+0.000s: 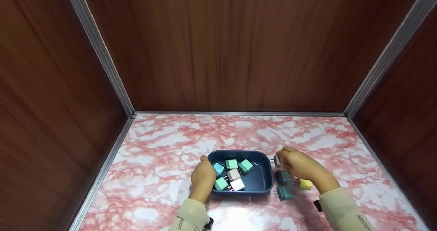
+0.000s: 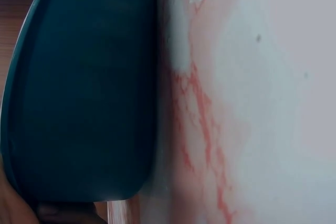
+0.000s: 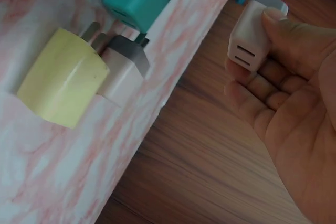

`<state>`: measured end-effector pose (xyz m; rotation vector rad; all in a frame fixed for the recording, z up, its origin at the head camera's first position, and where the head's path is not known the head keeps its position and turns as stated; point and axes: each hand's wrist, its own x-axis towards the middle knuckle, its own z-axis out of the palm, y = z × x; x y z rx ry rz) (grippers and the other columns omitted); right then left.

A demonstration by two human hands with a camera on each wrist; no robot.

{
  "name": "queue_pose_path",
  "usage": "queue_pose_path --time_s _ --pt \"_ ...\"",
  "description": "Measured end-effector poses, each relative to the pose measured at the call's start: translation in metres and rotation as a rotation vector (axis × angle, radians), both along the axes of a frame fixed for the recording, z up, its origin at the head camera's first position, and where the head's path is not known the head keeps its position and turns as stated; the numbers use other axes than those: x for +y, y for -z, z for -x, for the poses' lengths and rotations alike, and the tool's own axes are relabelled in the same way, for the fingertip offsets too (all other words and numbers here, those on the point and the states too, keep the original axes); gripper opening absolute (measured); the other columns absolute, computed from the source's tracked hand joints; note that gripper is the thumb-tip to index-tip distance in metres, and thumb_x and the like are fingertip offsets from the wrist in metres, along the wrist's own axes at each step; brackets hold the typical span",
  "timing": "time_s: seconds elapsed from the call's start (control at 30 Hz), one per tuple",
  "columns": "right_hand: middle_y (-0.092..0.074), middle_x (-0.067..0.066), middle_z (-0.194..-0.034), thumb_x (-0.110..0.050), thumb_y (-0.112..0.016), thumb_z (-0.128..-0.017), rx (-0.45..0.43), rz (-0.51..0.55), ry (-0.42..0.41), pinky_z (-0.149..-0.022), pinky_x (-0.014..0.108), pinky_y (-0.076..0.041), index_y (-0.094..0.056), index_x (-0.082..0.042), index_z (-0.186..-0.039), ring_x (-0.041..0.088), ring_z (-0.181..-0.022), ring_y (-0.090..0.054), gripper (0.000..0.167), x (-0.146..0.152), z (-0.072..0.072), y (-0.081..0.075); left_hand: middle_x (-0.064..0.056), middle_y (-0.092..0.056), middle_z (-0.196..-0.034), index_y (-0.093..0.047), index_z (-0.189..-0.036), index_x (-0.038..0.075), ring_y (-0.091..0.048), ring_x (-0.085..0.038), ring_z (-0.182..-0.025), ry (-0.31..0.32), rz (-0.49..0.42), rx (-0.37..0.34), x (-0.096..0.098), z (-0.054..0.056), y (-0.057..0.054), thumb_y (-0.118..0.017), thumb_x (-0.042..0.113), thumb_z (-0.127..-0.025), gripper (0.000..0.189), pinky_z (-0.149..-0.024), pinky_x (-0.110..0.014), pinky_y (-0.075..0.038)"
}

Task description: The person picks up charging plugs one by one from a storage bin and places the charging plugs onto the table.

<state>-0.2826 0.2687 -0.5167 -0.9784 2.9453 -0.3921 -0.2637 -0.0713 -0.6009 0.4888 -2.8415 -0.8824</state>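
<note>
My left hand (image 1: 203, 176) grips the left end of a dark blue tub (image 1: 263, 192); in the left wrist view the tub's side wall (image 2: 84, 87) fills much of the frame, with part of the hand (image 2: 14, 203) at its lower corner. Several plug chargers lie inside the tub, among them a green one (image 1: 231, 164), a blue one (image 1: 219, 170) and a white one (image 1: 237, 184). Just right of the tub, my right hand (image 1: 300, 164) pinches a pale pink charger (image 3: 251, 35) between thumb and fingers. Its two USB slots face the wrist camera.
On the table beside the right hand lie a yellow charger (image 1: 305, 184), a teal charger (image 1: 285, 192) and a darker-looking one (image 1: 283, 176). In the right wrist view, a pale charger with a grey face (image 3: 125, 69) touches or overlaps the yellow one. Wood-patterned panels (image 1: 239, 53) enclose the marbled tabletop (image 1: 153, 176).
</note>
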Motion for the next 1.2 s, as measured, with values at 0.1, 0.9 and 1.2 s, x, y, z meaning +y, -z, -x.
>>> queue_pose_path --time_s 0.1,0.9,1.2 --pt "-0.056 -0.005 -0.097 0.001 -0.07 -0.09 -0.002 -0.001 0.022 -0.077 0.034 -0.054 -0.067 -0.012 -0.108 0.011 -0.086 -0.053 0.022 -0.001 0.003 0.003 -0.017 -0.075 -0.1 -0.056 -0.13 0.002 -0.072 -0.034 -0.081 0.005 0.001 0.007 0.0 0.0 0.0 -0.05 0.009 -0.098 0.034 -0.067 -0.053 -0.053" --pt "-0.057 0.0 -0.096 0.002 -0.068 -0.089 0.062 0.007 0.042 -0.08 0.042 -0.054 -0.067 -0.008 -0.104 0.016 -0.086 -0.057 0.018 -0.003 0.023 0.033 -0.017 -0.075 -0.101 -0.056 -0.131 0.003 -0.071 -0.035 -0.081 0.009 0.01 0.007 -0.001 0.0 0.001 -0.051 0.01 -0.097 0.035 -0.069 -0.053 -0.053" --pt "-0.061 0.002 -0.098 0.002 -0.071 -0.086 0.041 0.009 0.014 -0.084 0.043 -0.054 -0.068 -0.009 -0.101 0.018 -0.091 -0.059 0.018 -0.008 0.032 0.044 -0.017 -0.075 -0.098 -0.057 -0.125 0.003 -0.071 -0.034 -0.078 0.002 0.011 0.023 -0.001 0.001 0.001 -0.052 0.007 -0.095 0.031 -0.064 -0.052 -0.051"
